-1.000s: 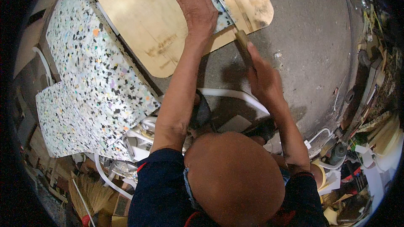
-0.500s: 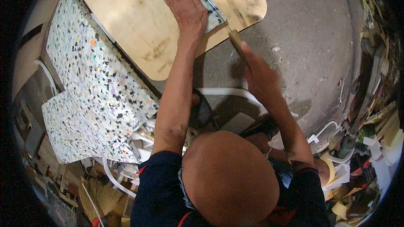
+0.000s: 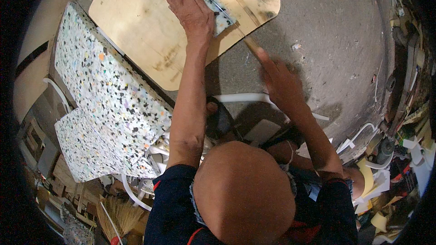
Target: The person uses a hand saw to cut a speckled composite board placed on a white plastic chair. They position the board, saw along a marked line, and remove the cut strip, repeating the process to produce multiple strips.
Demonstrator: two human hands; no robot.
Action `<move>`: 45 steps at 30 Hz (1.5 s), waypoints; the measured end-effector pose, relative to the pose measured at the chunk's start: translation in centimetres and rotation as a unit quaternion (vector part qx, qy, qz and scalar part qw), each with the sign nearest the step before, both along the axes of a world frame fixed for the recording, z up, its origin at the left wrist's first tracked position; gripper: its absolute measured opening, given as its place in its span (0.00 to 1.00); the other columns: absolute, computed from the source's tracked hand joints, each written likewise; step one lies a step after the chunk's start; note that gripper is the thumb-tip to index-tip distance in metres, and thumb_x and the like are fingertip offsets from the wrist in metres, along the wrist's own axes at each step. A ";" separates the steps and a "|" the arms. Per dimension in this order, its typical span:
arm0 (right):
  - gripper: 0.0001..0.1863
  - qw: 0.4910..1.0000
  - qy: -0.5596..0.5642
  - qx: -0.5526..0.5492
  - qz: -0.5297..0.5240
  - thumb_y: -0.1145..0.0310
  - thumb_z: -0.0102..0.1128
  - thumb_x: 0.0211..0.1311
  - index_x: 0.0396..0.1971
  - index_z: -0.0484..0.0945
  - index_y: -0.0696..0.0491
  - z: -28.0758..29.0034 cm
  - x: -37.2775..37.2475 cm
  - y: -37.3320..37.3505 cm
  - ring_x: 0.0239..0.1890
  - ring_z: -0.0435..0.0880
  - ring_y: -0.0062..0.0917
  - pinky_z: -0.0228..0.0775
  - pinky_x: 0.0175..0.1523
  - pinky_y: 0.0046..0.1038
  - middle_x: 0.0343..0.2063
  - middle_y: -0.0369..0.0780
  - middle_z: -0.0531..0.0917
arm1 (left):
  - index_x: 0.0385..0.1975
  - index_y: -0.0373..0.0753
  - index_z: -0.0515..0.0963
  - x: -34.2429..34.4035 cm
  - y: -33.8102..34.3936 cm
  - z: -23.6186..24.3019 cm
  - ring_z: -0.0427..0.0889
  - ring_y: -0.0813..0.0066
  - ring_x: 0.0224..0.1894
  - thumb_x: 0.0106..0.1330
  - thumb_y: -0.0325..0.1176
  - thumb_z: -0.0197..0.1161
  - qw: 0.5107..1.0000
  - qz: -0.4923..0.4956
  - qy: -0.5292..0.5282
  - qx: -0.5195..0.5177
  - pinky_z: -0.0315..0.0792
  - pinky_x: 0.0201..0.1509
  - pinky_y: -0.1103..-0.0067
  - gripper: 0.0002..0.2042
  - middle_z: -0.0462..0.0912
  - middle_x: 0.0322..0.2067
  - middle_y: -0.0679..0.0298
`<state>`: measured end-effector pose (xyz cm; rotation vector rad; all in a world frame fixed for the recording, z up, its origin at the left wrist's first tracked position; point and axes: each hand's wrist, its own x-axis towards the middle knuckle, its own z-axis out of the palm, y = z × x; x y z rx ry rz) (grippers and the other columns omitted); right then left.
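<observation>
My left hand [image 3: 194, 16] lies flat, fingers spread, on a strip of white speckled foam [image 3: 222, 23]. Beneath the foam is a pale, round-cornered board [image 3: 136, 27] on the grey floor. My right hand [image 3: 284, 84] grips the wooden handle of a long, thin-bladed knife [image 3: 252, 44]. Its blade runs along the foam's right edge, past my left fingers, while the handle sits just beyond the board's near edge. Part of the blade is hard to make out against the board.
Large speckled foam sheets [image 3: 109, 100] lie at the left. A white curved strip [image 3: 240, 97] crosses the floor near my legs. A straw broom [image 3: 116, 213] is at the lower left. Scraps, including a yellow piece [image 3: 365, 177], are heaped along the right.
My right hand has drawn the knife slightly back toward me along the foam's edge. My left hand keeps its place on the foam. The whole view has shifted a little.
</observation>
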<state>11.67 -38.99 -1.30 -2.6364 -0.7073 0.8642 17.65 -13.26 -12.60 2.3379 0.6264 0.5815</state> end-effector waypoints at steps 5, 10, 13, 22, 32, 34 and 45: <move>0.44 0.999 0.044 0.024 -0.016 0.74 0.57 0.68 0.78 0.49 0.31 1.1 0.1 -0.9 0.33 0.84 0.48 0.78 0.35 0.51 0.33 0.48 0.79 | 0.75 0.32 0.56 -0.1 0.1 -0.3 0.42 0.30 0.78 0.79 0.35 0.47 1.000 -0.016 -0.008 -0.004 0.40 0.80 0.48 0.27 0.40 0.77 0.35; 0.42 0.997 0.029 0.064 -0.017 0.76 0.57 0.67 0.78 0.54 0.37 -1.4 2.6 2.6 0.34 0.82 0.45 0.75 0.40 0.50 0.31 0.48 0.79 | 0.75 0.31 0.56 0.0 0.2 -0.2 0.42 0.30 0.78 0.80 0.35 0.47 1.000 -0.015 0.000 -0.006 0.40 0.80 0.49 0.27 0.40 0.77 0.34; 0.41 0.997 0.062 0.041 -0.024 0.76 0.55 0.68 0.78 0.54 0.36 -1.9 1.3 0.8 0.34 0.82 0.46 0.76 0.41 0.49 0.31 0.48 0.79 | 0.75 0.30 0.55 0.0 0.2 -0.1 0.41 0.30 0.78 0.80 0.36 0.47 1.000 -0.019 0.000 -0.003 0.39 0.80 0.49 0.28 0.40 0.77 0.33; 0.40 0.991 0.059 0.112 -0.036 0.75 0.55 0.69 0.79 0.54 0.37 -0.8 1.0 -0.9 0.28 0.79 0.39 0.74 0.35 0.44 0.29 0.47 0.76 | 0.75 0.26 0.54 -0.2 0.1 0.5 0.38 0.33 0.80 0.80 0.36 0.44 0.999 -0.032 0.003 -0.009 0.37 0.82 0.54 0.28 0.39 0.77 0.32; 0.38 0.998 -0.035 0.051 0.005 0.73 0.57 0.69 0.78 0.59 0.37 -2.9 -2.3 -4.7 0.22 0.76 0.37 0.74 0.27 0.40 0.30 0.46 0.77 | 0.76 0.26 0.50 -0.2 0.3 0.8 0.34 0.38 0.81 0.82 0.37 0.41 0.998 -0.038 0.051 -0.016 0.36 0.82 0.59 0.29 0.34 0.77 0.33; 0.39 0.999 0.041 -0.028 0.003 0.73 0.58 0.69 0.77 0.59 0.36 -2.6 -2.5 -5.3 0.23 0.78 0.37 0.75 0.28 0.39 0.31 0.47 0.78 | 0.76 0.26 0.50 -0.3 0.2 0.9 0.33 0.38 0.81 0.82 0.38 0.41 0.998 -0.046 0.050 -0.014 0.37 0.82 0.59 0.29 0.32 0.78 0.34; 0.41 0.998 0.040 0.046 0.001 0.76 0.59 0.68 0.78 0.58 0.34 -6.1 -1.7 -5.0 0.22 0.80 0.37 0.76 0.28 0.37 0.31 0.46 0.79 | 0.76 0.26 0.51 -0.3 0.3 1.1 0.34 0.37 0.81 0.82 0.38 0.41 0.998 -0.046 0.049 -0.012 0.39 0.82 0.58 0.29 0.34 0.77 0.32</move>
